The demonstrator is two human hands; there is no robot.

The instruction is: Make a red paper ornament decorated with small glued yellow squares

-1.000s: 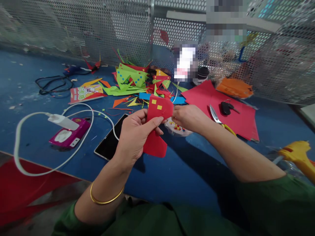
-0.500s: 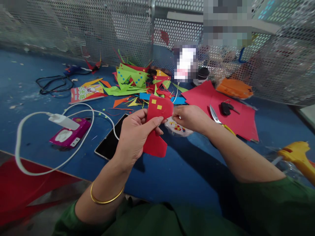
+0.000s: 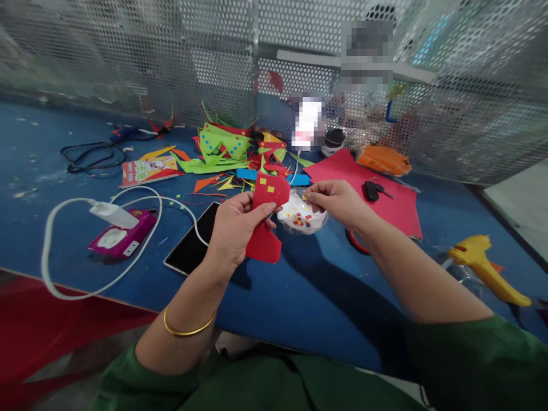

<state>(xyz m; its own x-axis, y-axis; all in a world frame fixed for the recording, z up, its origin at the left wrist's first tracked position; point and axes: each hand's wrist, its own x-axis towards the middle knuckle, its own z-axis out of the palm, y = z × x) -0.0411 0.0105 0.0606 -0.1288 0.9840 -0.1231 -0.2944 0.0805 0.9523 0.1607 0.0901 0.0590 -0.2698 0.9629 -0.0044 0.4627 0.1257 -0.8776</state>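
I have my left hand point(image 3: 233, 228) pinched shut on a red paper piece point(image 3: 265, 220) with small yellow squares stuck near its top, held up above the blue surface point(image 3: 325, 291). My right hand point(image 3: 338, 201) hovers just beside it over a clear dish of coloured bits point(image 3: 301, 217), thumb and forefinger pressed together; I cannot tell what they grip.

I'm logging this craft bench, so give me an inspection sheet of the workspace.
Surface: blue table, scrap-strewn.
Job's things: red paper piece with yellow squares; clear dish of small coloured squares.
Clutter: paper offcuts, phone, keys, yellow glue gun.
Hands: left hand grips the red piece; right hand pinched above the dish.
Cables: white charger cable, black cord.
Surroundings: perforated metal screen.
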